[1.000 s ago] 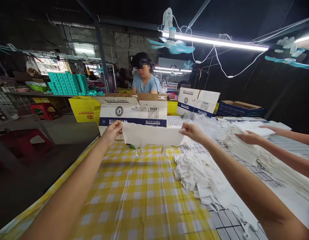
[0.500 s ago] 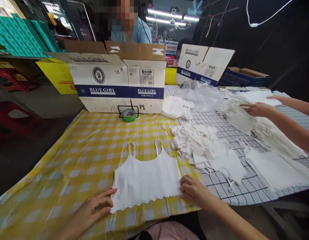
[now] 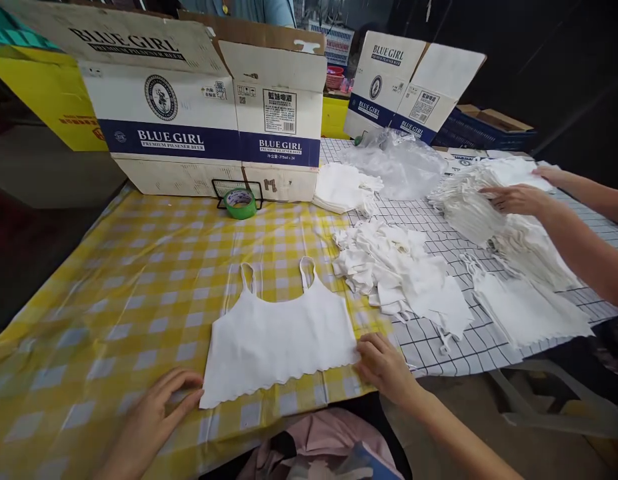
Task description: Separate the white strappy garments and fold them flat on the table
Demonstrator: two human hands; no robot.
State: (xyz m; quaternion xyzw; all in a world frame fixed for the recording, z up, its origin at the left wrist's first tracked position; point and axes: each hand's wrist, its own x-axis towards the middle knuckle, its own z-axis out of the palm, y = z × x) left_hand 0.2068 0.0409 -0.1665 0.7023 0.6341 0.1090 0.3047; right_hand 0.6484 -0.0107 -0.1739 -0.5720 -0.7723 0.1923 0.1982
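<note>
A white camisole (image 3: 281, 337) with two thin straps and a wavy hem lies flat on the yellow checked tablecloth (image 3: 153, 280), straps pointing away from me. My left hand (image 3: 161, 407) pinches its lower left corner between thumb and fingertips. At the lower right corner, my right hand (image 3: 386, 370) has its fingers curled closed on the edge; the fingertips are partly hidden. Just right of the camisole is a loose heap of white garments (image 3: 399, 267). A neat folded white stack (image 3: 343, 187) sits behind it, near the carton.
A Blue Girl carton (image 3: 189, 143) stands at the back, with green tape (image 3: 240, 203) before it. Clear plastic bags (image 3: 396, 163) and a second carton (image 3: 386, 87) are behind right. At right, a co-worker's hands (image 3: 523, 197) touch stacked white garments (image 3: 469, 200).
The camisole came down from being held up between both hands and now lies flat on the tablecloth, its corners held. My view has tilted downward. The co-worker's hands stay at the stack.
</note>
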